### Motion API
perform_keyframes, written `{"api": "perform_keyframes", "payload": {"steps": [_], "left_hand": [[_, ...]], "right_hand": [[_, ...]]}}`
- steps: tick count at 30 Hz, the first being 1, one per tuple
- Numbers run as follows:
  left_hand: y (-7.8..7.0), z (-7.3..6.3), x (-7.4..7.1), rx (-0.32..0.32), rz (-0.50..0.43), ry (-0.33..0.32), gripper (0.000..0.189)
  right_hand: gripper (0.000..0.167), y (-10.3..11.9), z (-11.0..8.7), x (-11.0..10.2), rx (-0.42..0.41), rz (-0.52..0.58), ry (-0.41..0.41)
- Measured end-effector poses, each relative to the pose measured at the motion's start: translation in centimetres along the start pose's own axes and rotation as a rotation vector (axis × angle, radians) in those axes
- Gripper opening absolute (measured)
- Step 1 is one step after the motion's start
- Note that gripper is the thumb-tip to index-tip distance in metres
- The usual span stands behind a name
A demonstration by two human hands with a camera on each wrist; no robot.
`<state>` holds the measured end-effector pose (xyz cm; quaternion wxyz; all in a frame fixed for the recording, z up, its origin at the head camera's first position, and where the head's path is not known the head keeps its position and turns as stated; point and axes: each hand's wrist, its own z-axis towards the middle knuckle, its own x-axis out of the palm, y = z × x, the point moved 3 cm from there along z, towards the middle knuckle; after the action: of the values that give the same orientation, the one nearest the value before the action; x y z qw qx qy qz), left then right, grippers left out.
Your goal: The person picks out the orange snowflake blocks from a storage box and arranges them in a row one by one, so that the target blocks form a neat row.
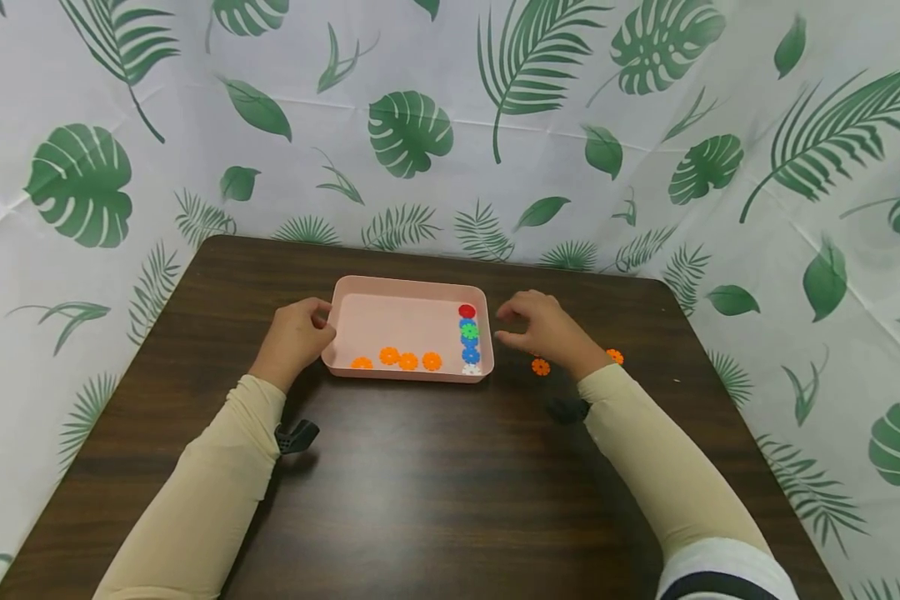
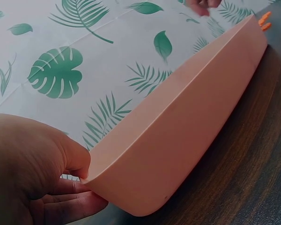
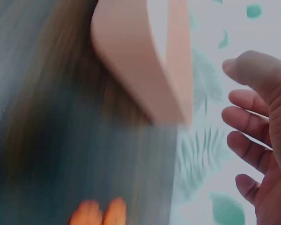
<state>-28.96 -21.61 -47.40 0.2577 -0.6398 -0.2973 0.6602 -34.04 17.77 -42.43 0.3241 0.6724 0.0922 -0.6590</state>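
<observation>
A shallow pink tray (image 1: pixel 390 287) lies on the table. My left hand (image 1: pixel 294 337) pinches its left rim, the thumb inside and the fingers outside, as the left wrist view shows at the tray's corner (image 2: pixel 131 187). Just off the tray's right side is my right hand (image 1: pixel 543 329), fingers loosely bent and apart, holding nothing (image 3: pixel 262 126). Inside the tray, several orange flower-shaped discs (image 1: pixel 408 361) lie along the near side. A column of discs runs down the right side: red (image 1: pixel 467 311), blue (image 1: pixel 471 356), green (image 1: pixel 469 332) and white (image 1: pixel 472 369).
On the dark wooden table (image 1: pixel 420 467), loose orange discs (image 1: pixel 541 367) lie right of the tray, close under the right forearm, which partly hides them. A leaf-patterned cloth (image 1: pixel 307 183) hangs behind the table and along its sides.
</observation>
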Motion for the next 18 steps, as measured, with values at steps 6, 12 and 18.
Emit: {"api": "perform_keyframes", "payload": {"steps": [6, 12, 18], "left_hand": [[0.1, 0.1, -0.1, 0.016, -0.003, -0.021, 0.045], [0.3, 0.2, 0.1, -0.014, -0.015, -0.003, 0.044], [0.3, 0.2, 0.0, -0.024, -0.018, 0.004, 0.044]], "right_hand": [[0.032, 6.1, 4.9, 3.2, -0.193, -0.035, 0.143], [0.031, 10.2, 8.3, 6.5, -0.237, -0.032, 0.246], [0.029, 12.2, 10.1, 8.5, -0.237, -0.087, 0.319]]}}
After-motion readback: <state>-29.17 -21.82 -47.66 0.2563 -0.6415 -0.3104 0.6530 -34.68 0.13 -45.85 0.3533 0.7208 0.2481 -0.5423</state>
